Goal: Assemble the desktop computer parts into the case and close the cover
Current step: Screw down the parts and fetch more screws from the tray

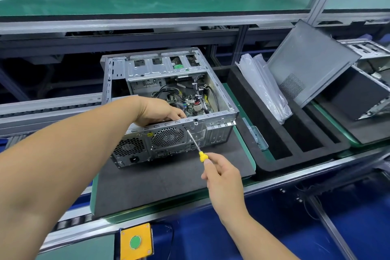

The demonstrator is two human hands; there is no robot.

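Open computer case (168, 99) lies on a dark mat (168, 183); left hand (157, 112) grips its rear edge, right hand (219, 172) holds a yellow-handled screwdriver (197, 146), tip at the rear panel.

Count, head view.

Hands: 2, a left hand (157, 112) and a right hand (219, 172).
Screwdrivers: 1, a yellow-handled screwdriver (195, 142).
Open computer cases: 1 on the dark mat (168, 183), the computer case (168, 99); parts of further metal cases show at the far right, number cannot be told.
Round fan grilles on the case's rear face: 2 (167, 137).
Loose side panels: 1, the grey panel (310, 63), tilted.
Black foam trays: 1, the foam tray (242, 99), with 2 long slots.
Clear plastic bags: a bundle (263, 88), number unclear.
Yellow button boxes: 1, the button box (136, 241), with 1 green button.
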